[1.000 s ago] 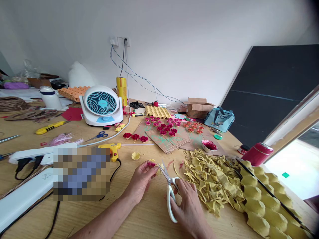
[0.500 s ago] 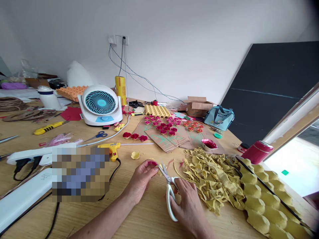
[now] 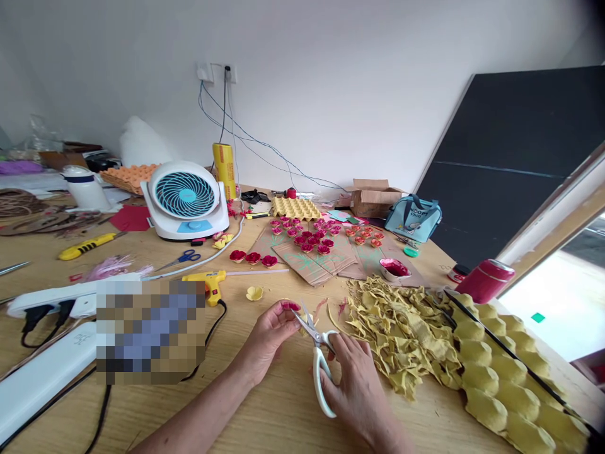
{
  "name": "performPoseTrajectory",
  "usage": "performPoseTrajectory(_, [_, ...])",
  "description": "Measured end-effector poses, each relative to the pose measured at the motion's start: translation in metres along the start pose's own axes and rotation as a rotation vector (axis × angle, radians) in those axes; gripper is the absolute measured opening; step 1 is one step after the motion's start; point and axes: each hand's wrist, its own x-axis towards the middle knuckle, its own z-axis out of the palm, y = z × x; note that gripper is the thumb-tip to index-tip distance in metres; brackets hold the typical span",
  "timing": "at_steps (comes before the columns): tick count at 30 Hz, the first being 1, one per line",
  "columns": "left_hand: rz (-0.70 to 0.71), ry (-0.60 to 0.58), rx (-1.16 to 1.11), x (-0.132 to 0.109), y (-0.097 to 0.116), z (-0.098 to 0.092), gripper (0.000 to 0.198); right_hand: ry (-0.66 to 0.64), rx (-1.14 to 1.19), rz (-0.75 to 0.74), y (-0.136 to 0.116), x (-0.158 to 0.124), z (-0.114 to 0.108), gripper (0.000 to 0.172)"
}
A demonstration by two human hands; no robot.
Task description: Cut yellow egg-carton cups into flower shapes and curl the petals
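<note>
My right hand (image 3: 355, 389) grips white-handled scissors (image 3: 320, 366), blades pointing up and left with the tips slightly apart. My left hand (image 3: 271, 333) pinches a small yellow egg-carton piece (image 3: 299, 325) at the blade tips; most of the piece is hidden by the fingers. A cut yellow cup (image 3: 254, 293) lies on the wooden table (image 3: 265, 416) just beyond the left hand. A heap of yellow carton scraps (image 3: 401, 328) lies right of the scissors.
Yellow egg tray (image 3: 510, 384) at lower right. Yellow glue gun (image 3: 208, 282), power strip (image 3: 51, 299) and cables at left. White fan (image 3: 184, 198), red paper flowers on cardboard (image 3: 312, 246), paint dish (image 3: 394, 270), red flask (image 3: 484, 280), blue bag (image 3: 413, 217) farther back.
Both hands stay together at the cut; the scissor blades have closed a little on the yellow piece. The view has shifted slightly, so everything sits a bit further left.
</note>
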Motion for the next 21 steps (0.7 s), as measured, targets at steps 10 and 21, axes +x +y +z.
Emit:
performPoseTrajectory(10, [0.030,-0.049,0.064,-0.0031,0.0008,0.0008,0.031,-0.026,0.034,-0.015,-0.0014,0.0001,-0.0012,0.017])
performPoseTrajectory(21, [0.001,-0.054,0.100,-0.0079,0.0038,0.0067,0.035,0.008,0.008,-0.049,0.0009,-0.0008,-0.0015,0.017])
